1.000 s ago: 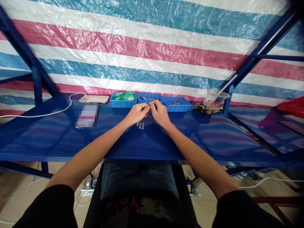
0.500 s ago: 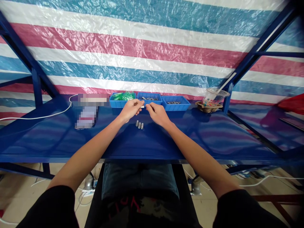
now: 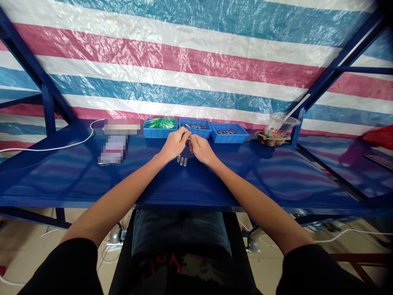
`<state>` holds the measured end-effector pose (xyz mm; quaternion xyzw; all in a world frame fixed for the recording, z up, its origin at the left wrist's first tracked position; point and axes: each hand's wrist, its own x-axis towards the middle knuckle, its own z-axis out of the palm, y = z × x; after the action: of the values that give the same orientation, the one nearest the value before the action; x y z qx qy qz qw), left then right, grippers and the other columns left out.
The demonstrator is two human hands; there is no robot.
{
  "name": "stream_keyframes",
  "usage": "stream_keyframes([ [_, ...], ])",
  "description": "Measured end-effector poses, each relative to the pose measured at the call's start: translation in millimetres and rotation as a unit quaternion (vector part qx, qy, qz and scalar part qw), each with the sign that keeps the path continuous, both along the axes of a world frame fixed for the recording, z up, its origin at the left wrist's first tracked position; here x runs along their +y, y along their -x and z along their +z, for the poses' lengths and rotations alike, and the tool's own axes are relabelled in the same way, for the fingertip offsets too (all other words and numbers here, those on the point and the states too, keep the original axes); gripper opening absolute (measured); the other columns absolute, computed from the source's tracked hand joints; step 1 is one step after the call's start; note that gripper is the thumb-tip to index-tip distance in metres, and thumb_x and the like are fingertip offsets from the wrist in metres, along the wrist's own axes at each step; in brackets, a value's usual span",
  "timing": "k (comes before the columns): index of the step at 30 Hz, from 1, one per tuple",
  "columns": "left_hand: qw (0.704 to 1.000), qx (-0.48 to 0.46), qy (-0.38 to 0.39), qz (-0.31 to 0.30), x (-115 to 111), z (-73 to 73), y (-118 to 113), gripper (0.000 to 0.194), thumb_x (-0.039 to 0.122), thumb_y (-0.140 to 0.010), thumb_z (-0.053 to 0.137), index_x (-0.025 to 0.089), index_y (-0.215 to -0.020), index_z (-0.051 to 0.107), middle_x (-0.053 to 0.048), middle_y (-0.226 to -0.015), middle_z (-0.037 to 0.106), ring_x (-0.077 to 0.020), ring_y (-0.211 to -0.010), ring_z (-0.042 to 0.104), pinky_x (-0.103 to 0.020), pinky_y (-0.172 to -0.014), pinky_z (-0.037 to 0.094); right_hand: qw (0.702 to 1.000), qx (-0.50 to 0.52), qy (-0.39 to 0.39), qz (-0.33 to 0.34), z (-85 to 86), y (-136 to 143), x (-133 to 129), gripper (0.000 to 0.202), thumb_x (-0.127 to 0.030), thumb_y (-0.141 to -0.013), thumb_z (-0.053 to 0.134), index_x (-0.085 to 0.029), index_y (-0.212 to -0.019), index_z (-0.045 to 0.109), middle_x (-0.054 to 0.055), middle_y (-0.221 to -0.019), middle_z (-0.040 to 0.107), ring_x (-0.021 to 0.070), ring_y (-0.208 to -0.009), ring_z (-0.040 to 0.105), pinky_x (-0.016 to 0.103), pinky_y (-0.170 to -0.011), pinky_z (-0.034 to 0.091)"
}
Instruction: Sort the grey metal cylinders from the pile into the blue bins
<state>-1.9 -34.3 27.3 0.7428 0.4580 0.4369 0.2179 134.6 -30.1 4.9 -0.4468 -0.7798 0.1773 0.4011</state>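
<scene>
The fingers of the left hand (image 3: 173, 145) and the right hand (image 3: 201, 149) pinch close together on a small pale piece (image 3: 188, 139), mostly hidden. It is nearer the back edge of the shiny blue bench (image 3: 190, 186) than the front. On the front-edge side of the hands lie three short, round silver pieces (image 3: 181, 161). Three blue plastic boxes (image 3: 230, 138) sit along the back edge.
</scene>
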Motion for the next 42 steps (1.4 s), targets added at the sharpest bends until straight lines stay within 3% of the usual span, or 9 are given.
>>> stream_keyframes([
  [7,0.998,0.019,0.047,0.039,1.1,2.6,3.5,0.055,0.051,-0.093,0.026,0.019,-0.057,0.051,-0.001,-0.051,0.053,-0.0175,-0.058,0.054,-0.028,-0.061,0.037,0.993,-0.049,-0.072,-0.078,5.1,-7.0,2.2,0.031,-0.033,-0.096,0.029,-0.021,-0.072,0.045,0.004,-0.065,0.054,0.0200,-0.065,0.055,0.030,-0.064,0.036],
  [11,0.997,0.022,0.066,0.045,3.3,0.9,4.1,0.060,0.056,-0.091,0.025,0.019,-0.049,0.046,-0.002,-0.048,0.052,-0.0166,-0.053,0.054,-0.028,-0.057,0.037,0.990,-0.063,-0.095,-0.080,3.5,-6.6,2.4,0.031,-0.033,-0.095,0.030,-0.021,-0.071,0.045,0.003,-0.064,0.054,0.0202,-0.064,0.055,0.029,-0.063,0.034],
  [19,0.998,0.040,0.001,0.058,3.9,-0.4,-0.4,0.052,0.042,-0.095,0.025,0.018,-0.055,0.050,-0.005,-0.057,0.060,-0.0164,-0.058,0.058,-0.027,-0.057,0.039,0.995,-0.008,-0.083,-0.054,7.8,-3.6,-2.8,0.034,-0.037,-0.095,0.029,-0.022,-0.067,0.040,0.001,-0.060,0.049,0.0168,-0.058,0.050,0.029,-0.061,0.034],
  [28,0.978,0.140,-0.142,0.060,4.2,-3.3,3.5,0.039,0.029,-0.095,0.030,0.016,-0.075,0.060,-0.006,-0.063,0.062,-0.0203,-0.066,0.061,-0.029,-0.064,0.040,0.992,0.120,0.017,0.020,14.1,-4.8,-3.6,0.046,-0.048,-0.095,0.028,-0.022,-0.059,0.041,-0.002,-0.047,0.050,0.0123,-0.047,0.051,0.025,-0.055,0.040],
  [34,0.969,0.174,-0.177,0.014,4.6,-3.6,6.3,0.027,0.029,-0.095,0.034,0.018,-0.079,0.052,-0.006,-0.074,0.061,-0.0198,-0.072,0.060,-0.029,-0.066,0.041,0.979,0.180,0.092,0.039,11.9,-6.2,2.5,0.048,-0.054,-0.092,0.033,-0.020,-0.061,0.046,-0.002,-0.046,0.054,0.0104,-0.044,0.051,0.022,-0.046,0.037],
  [42,0.973,0.146,-0.176,-0.022,13.3,-9.0,14.9,0.010,0.026,-0.094,0.037,0.019,-0.097,0.042,-0.005,-0.084,0.058,-0.0189,-0.077,0.058,-0.032,-0.070,0.044,0.968,0.198,0.146,0.050,12.9,-4.0,-0.1,0.049,-0.055,-0.091,0.037,-0.018,-0.062,0.051,-0.002,-0.047,0.053,0.0091,-0.045,0.051,0.020,-0.047,0.037],
])
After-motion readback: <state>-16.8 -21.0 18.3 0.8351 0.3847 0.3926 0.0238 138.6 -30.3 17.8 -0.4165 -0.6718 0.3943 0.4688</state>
